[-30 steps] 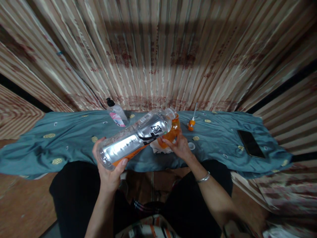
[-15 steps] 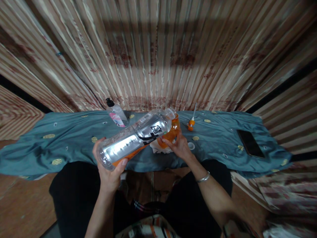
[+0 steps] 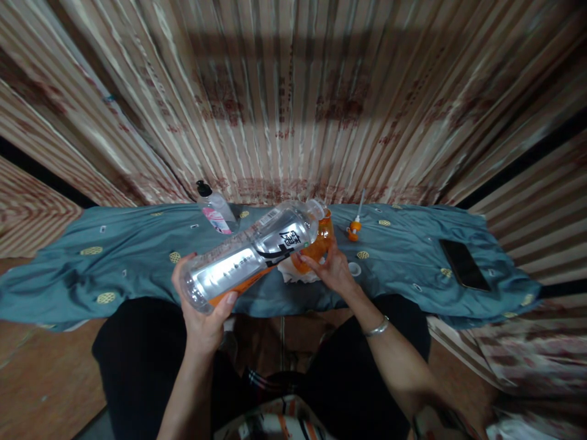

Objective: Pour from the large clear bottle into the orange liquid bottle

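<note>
A pump bottle (image 3: 214, 211) is standing left of the tipped bottle (image 3: 250, 253); a phone (image 3: 463, 264) is lying far right on the cloth (image 3: 114, 256).

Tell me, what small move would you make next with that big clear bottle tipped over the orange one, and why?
Probably hold the tilt steady, or raise the base a touch. The left hand grips the base of the big clear bottle, whose mouth meets the top of the small orange bottle that the right hand steadies on the cloth-covered table. The big bottle lies nearly level and looks mostly empty.
</note>
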`<state>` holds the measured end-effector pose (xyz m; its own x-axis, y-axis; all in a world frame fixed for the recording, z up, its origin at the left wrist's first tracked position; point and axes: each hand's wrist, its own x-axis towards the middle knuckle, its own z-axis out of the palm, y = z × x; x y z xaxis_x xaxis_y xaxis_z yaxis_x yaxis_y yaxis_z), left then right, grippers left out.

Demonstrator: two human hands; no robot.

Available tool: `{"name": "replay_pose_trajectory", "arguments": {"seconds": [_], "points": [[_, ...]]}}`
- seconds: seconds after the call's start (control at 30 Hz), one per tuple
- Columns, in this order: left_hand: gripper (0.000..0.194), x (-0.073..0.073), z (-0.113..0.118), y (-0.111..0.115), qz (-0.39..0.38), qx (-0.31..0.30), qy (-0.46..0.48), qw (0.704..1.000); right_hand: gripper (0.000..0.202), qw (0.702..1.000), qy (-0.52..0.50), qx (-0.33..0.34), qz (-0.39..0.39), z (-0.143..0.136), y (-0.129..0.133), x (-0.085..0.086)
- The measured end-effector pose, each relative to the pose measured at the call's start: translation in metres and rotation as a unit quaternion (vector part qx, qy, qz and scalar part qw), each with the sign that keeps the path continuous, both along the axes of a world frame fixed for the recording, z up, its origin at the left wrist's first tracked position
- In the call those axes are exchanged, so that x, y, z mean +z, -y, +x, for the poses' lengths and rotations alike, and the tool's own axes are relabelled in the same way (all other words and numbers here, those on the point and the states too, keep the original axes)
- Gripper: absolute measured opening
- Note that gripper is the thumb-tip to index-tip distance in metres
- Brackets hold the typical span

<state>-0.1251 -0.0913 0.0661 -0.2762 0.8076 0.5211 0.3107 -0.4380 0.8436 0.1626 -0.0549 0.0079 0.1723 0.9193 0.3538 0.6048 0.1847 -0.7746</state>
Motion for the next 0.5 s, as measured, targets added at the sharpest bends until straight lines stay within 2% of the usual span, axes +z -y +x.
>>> {"name": "replay_pose_trajectory", "arguments": {"seconds": [0.27, 0.5], "points": [[0.090, -0.0046, -0.0014, -0.0020, 0.015, -0.022, 0.009, 1.000, 0.085, 1.000, -0.003, 0.001, 0.019, -0.0002, -0.0004, -0.0024], [0.088, -0.0023, -0.0012, -0.0009, 0.023, -0.027, 0.007, 0.999, 0.086, 1.000, 0.000, -0.001, 0.015, -0.0003, -0.0008, -0.0035]]}}
